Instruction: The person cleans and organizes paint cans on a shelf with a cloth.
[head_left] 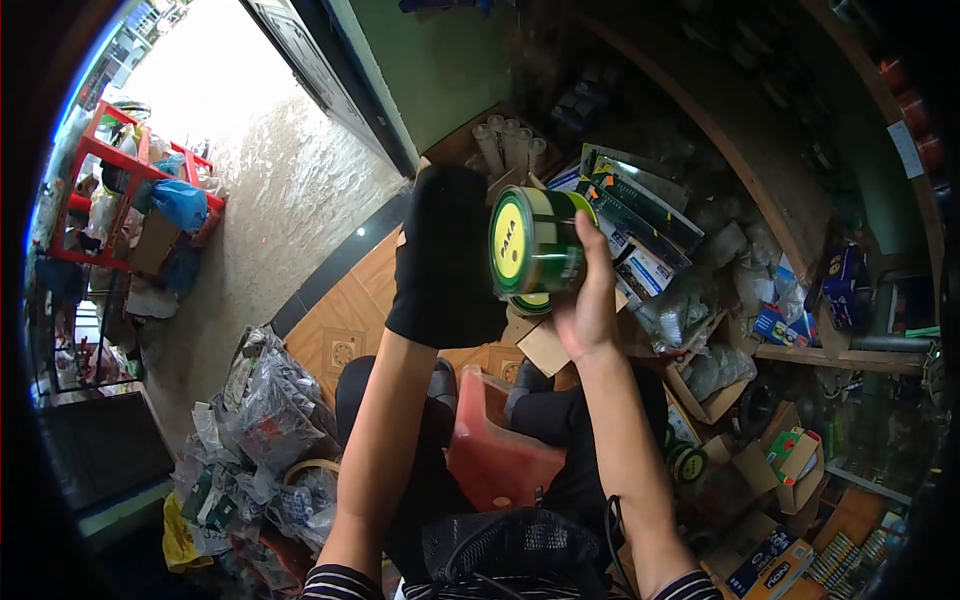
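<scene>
My right hand [583, 310] is wrapped round a green can-like pack [540, 245] with a yellow round label lettered PAKA. The thumb lies along its right side, and the label faces left. Behind and below the pack shows another yellow-green round edge [530, 303]; I cannot tell whether it is a separate piece. Black cloth [440, 260] covers my left hand from the wrist up, so its fingers are hidden. The cloth is just left of the pack, close to it.
A red plastic stool [500, 460] stands between my legs. Plastic-wrapped goods [265, 400] are heaped at the left, near a red rack [130, 200] by the doorway. Packaged items [640, 220] and an open cardboard box [710, 390] crowd the right, beside wooden shelves [840, 355].
</scene>
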